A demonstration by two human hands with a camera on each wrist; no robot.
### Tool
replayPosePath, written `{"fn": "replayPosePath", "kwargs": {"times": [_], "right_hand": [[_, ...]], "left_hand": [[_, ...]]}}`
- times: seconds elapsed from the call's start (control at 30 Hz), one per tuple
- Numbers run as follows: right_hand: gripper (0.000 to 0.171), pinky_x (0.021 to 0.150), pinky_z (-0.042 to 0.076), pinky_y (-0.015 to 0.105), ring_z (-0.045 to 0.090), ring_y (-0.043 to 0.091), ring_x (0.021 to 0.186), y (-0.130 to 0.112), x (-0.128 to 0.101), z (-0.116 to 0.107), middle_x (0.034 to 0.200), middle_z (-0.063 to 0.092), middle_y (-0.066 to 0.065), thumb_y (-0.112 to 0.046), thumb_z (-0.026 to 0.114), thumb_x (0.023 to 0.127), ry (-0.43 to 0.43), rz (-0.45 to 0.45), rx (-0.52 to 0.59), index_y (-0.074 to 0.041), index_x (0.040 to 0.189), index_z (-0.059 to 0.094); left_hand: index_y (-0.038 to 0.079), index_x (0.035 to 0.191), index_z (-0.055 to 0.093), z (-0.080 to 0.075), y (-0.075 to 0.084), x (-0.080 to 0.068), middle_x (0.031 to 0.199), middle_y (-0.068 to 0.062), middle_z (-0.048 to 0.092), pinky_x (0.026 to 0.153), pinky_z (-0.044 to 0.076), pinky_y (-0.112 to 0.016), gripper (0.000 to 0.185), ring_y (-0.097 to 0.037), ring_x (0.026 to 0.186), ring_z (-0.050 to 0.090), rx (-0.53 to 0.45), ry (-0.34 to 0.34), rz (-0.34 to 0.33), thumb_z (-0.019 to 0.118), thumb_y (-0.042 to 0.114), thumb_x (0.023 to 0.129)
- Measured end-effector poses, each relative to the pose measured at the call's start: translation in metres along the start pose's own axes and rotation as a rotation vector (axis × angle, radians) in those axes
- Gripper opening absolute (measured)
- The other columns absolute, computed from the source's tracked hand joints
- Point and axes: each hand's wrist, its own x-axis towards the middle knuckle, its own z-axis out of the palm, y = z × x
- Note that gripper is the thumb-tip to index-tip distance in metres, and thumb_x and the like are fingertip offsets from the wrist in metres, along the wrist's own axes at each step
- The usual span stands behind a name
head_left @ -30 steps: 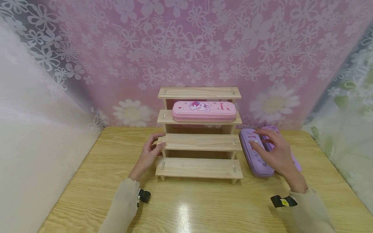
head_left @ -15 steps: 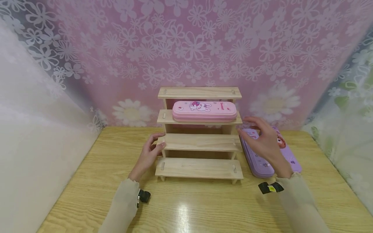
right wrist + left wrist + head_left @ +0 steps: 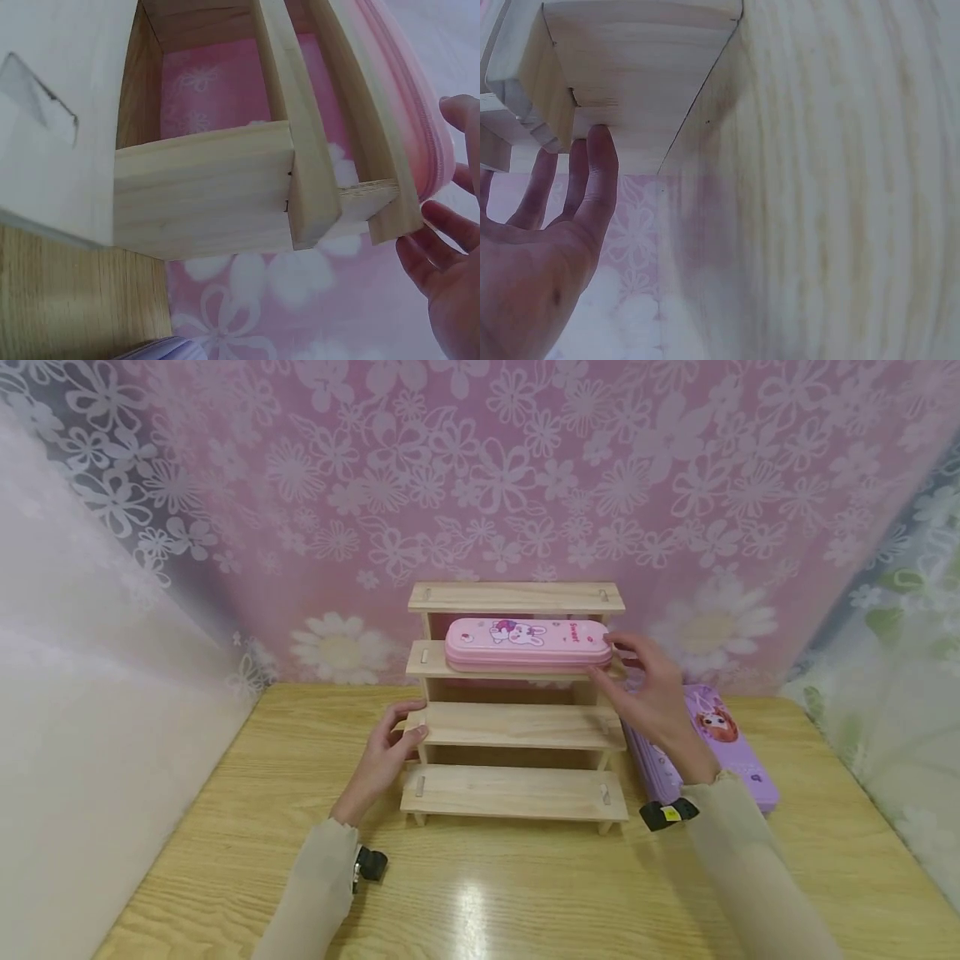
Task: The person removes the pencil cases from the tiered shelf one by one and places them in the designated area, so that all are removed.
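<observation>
A stepped wooden rack (image 3: 517,791) with several tiers stands mid-table. My left hand (image 3: 386,760) holds the left end of its second tier from the bottom, thumb on top; in the left wrist view the fingers (image 3: 600,180) reach along the side panel. On the second tier from the top lies a pink zip pencil case (image 3: 525,647) with a rabbit print. Around its right end is my right hand (image 3: 652,697), thumb low at the front and fingertips at the end. In the right wrist view, the lower fingers (image 3: 446,225) meet the tier's edge beside the case's zip (image 3: 420,112).
Two purple pencil cases lie on the wooden table (image 3: 480,885) right of the rack. One, with a cartoon girl (image 3: 720,735), is in fuller view; the other (image 3: 656,777) is partly behind the right hand. A flowered pink backdrop (image 3: 480,485) rises close behind.
My right hand has moved left and up from over the purple pencil cases to the right end of the pink one. The left hand keeps its place on the rack.
</observation>
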Motion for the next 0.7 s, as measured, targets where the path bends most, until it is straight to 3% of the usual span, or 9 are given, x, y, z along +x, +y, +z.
{"fn": "replayPosePath", "kwargs": {"times": [0.17, 0.33, 0.57, 0.7], "right_hand": [[0.055, 0.080, 0.044, 0.019, 0.059, 0.022, 0.097, 0.003, 0.007, 0.005, 0.118, 0.063, 0.009, -0.016, 0.081, 0.073, -0.020, 0.025, -0.018, -0.009, 0.123, 0.060], [0.059, 0.076, 0.042, 0.022, 0.056, 0.021, 0.092, 0.003, 0.012, 0.007, 0.110, 0.060, 0.011, -0.020, 0.082, 0.071, -0.049, 0.071, -0.028, -0.009, 0.124, 0.059], [0.062, 0.074, 0.039, 0.023, 0.051, 0.018, 0.094, 0.008, 0.017, 0.010, 0.116, 0.055, 0.009, -0.022, 0.083, 0.071, -0.089, 0.133, -0.012, -0.009, 0.124, 0.054], [0.060, 0.074, 0.039, 0.024, 0.050, 0.017, 0.095, 0.008, 0.017, 0.009, 0.115, 0.054, 0.007, -0.023, 0.083, 0.071, -0.107, 0.146, -0.005, -0.009, 0.121, 0.053]], "left_hand": [[0.007, 0.137, 0.043, 0.000, 0.010, -0.003, 0.140, -0.016, 0.040, 0.079, 0.055, -0.038, 0.042, -0.025, 0.100, 0.058, 0.030, -0.014, 0.014, 0.053, 0.019, 0.097], [0.010, 0.136, 0.045, 0.001, 0.007, -0.002, 0.135, -0.015, 0.043, 0.080, 0.055, -0.043, 0.041, -0.026, 0.101, 0.057, 0.017, -0.003, 0.000, 0.053, 0.019, 0.097], [0.024, 0.133, 0.048, -0.001, -0.022, 0.008, 0.132, -0.009, 0.046, 0.079, 0.055, -0.043, 0.038, -0.029, 0.104, 0.058, -0.004, 0.030, -0.006, 0.057, 0.026, 0.096], [0.017, 0.135, 0.047, 0.000, -0.010, 0.005, 0.133, -0.014, 0.045, 0.079, 0.055, -0.041, 0.040, -0.029, 0.105, 0.057, -0.015, 0.022, -0.022, 0.056, 0.022, 0.096]]}}
